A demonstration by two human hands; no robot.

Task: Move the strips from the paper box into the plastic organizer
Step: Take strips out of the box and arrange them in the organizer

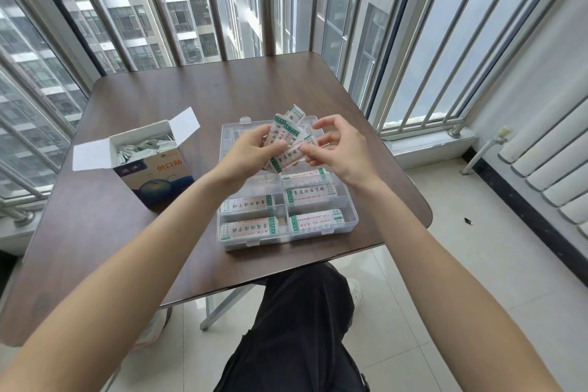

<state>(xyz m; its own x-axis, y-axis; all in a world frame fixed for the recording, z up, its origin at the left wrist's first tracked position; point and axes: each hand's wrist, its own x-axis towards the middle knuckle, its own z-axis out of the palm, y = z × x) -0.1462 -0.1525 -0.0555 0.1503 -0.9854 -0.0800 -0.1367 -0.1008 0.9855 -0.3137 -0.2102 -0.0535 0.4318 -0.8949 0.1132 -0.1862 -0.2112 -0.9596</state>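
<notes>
The organizer [318,226] is clear glossy plastic, the box [159,175] printed matt card, the strips [286,143] white paper-wrapped, and the table [178,95] dark smooth wood-grain

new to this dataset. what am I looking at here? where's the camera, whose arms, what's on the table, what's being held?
There is no robot: these are a person's two bare arms, filmed by one wide-angle camera worn on the head, looking forward and down.

On the dark brown wooden table stands an open paper box with a blue printed front, still holding white wrapped strips. Right of it lies a clear plastic organizer with compartments; the near compartments already hold strips.

The left hand grips a fanned bunch of white strips with green ends above the organizer. The right hand pinches one strip of that bunch with its fingertips, apparently pulling it out.

Behind are window bars and tower blocks.
</notes>
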